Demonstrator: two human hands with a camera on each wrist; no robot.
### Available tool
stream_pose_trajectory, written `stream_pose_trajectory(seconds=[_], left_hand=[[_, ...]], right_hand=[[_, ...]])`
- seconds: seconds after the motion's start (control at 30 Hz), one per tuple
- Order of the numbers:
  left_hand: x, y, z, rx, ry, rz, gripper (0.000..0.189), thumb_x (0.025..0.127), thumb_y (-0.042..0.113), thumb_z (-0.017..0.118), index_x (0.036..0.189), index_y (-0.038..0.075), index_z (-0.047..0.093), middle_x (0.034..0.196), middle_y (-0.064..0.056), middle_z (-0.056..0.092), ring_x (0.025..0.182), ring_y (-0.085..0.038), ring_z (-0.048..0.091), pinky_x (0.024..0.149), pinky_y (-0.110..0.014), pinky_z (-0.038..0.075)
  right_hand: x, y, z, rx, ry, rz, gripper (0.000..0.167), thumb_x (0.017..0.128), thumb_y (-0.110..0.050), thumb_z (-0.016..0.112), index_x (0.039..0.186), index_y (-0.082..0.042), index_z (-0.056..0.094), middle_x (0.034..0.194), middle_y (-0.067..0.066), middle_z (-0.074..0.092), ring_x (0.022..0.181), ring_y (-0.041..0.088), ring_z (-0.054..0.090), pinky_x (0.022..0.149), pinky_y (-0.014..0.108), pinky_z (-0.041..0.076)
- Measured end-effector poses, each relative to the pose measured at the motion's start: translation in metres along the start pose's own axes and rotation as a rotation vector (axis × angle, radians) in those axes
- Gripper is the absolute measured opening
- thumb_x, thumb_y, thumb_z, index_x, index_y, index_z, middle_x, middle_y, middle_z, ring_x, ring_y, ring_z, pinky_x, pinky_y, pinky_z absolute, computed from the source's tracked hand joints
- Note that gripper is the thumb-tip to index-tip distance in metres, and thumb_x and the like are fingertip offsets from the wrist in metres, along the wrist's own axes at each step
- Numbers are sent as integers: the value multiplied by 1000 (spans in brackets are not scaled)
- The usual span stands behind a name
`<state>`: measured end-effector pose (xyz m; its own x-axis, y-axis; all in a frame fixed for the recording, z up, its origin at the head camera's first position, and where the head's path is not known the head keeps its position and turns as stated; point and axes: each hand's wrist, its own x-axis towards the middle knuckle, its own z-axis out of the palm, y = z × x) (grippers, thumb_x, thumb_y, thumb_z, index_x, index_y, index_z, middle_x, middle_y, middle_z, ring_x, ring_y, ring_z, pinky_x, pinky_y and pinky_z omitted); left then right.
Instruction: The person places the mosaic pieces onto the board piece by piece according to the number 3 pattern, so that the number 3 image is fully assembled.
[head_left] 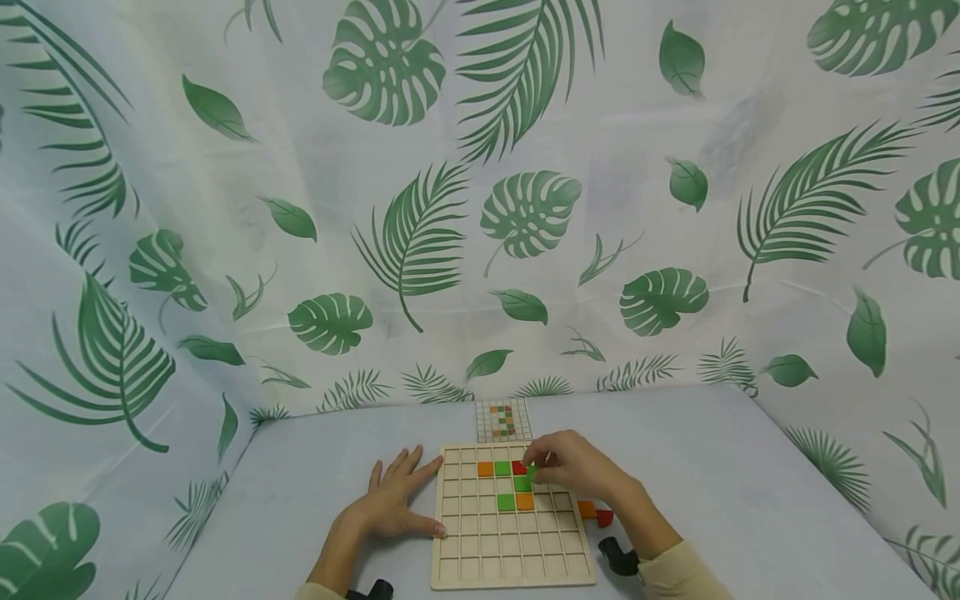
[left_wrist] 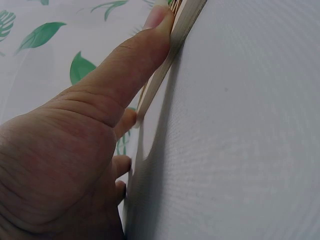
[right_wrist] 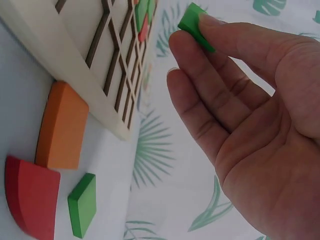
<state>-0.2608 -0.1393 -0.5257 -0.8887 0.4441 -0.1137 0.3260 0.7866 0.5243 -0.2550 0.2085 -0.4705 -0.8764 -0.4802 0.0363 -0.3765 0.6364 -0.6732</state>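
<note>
A wooden grid board [head_left: 513, 546] lies on the table with several coloured blocks in its upper cells: an orange block [head_left: 485, 469], a red block [head_left: 518, 468], green blocks and another orange one. My right hand [head_left: 573, 463] is over the board's upper right part, pinching a green block [right_wrist: 192, 21] between thumb and fingers; in the right wrist view that block is off the surface. My left hand [head_left: 393, 497] is spread at the board's left edge, thumb and a finger touching it. The left wrist view shows the thumb [left_wrist: 130, 65] against the board's rim.
Behind the board lies a small pattern card [head_left: 503, 421] with a printed grid. Beside its right edge are a loose orange block [right_wrist: 62, 127], a red block with a curved side [right_wrist: 32, 197] and a green block [right_wrist: 83, 205]. A leaf-print curtain [head_left: 525, 333] stands behind the table.
</note>
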Motion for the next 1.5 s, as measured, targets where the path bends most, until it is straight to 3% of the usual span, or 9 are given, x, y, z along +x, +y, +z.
stream_pose_trajectory(seconds=[0.37,0.87,1.07,1.3,1.5], left_hand=[[0,-4,1,-2,0,3,115,66,73,85,162,30,39,174,-17,18,161,-45,8,121,-77,-6],[1,-4,0,2,-3,10,114,67,73,85,162,30,38,174,-17,16,161,-45,7,121,-77,-8],[0,-4,0,-2,-1,9,114,67,72,85,162,30,39,174,-17,17,161,-44,7,121,-77,-7],[0,-2,0,-5,0,15,114,68,70,86,162,28,38,174,-18,16,161,-45,8,121,-77,-6],[0,-2,0,-1,0,11,114,68,71,85,162,29,38,174,-17,16,161,-45,8,121,-77,-6]], right_hand=[[2,-4,6,38,-74,-50,12,93,-8,77,104,-12,79,104,-2,77,88,11,66,76,27,56],[4,-2,14,30,-138,-112,13,90,-2,77,99,-12,81,93,-6,77,78,4,64,69,23,56],[3,-3,15,33,-183,-135,14,86,-2,80,92,-15,82,83,-8,73,70,1,57,64,21,52],[2,-6,18,58,-250,-96,11,86,-3,82,90,-13,81,80,-10,73,68,0,59,65,20,54],[3,-5,21,62,-260,-87,12,84,-2,83,89,-13,80,81,-8,73,68,1,61,65,21,55]])
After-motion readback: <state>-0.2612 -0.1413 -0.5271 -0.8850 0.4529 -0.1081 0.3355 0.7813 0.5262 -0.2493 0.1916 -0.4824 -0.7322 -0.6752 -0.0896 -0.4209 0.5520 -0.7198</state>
